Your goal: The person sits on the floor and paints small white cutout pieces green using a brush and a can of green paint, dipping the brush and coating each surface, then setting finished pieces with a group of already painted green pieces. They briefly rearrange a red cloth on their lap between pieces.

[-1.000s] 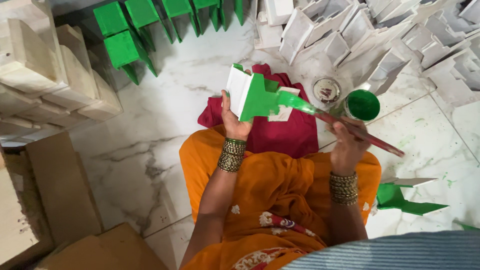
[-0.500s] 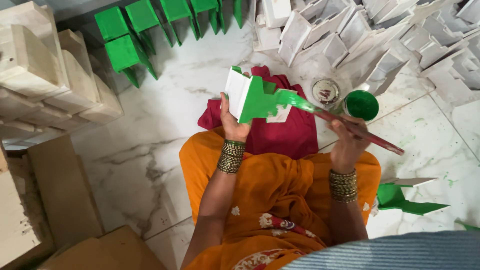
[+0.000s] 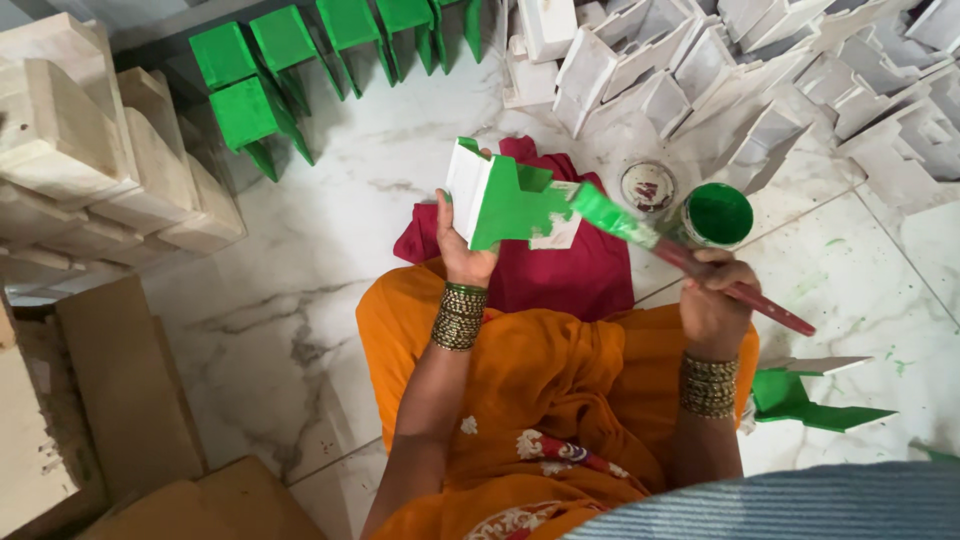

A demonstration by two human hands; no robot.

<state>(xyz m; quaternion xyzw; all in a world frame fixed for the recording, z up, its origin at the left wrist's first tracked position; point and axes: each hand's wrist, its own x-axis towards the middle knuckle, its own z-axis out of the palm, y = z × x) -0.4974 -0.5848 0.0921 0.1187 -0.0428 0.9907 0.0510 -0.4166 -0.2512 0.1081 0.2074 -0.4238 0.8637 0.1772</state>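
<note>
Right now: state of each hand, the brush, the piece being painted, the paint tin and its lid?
left hand: grips white wooden bracket piece, partly painted green
right hand: grips red-handled paintbrush, bristles green, on the piece
round tin of green paint: open, on floor
round tin lid: off, lying beside tin

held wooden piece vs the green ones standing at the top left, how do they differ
The held wooden piece is only partly green, with white still showing on its edge and lower face; the green pieces by the wall look fully coated. The held piece is lifted in the left hand with the brush from the right hand touching it; the green pieces stand untouched on the marble floor. Both share the same shape and green paint.
</note>
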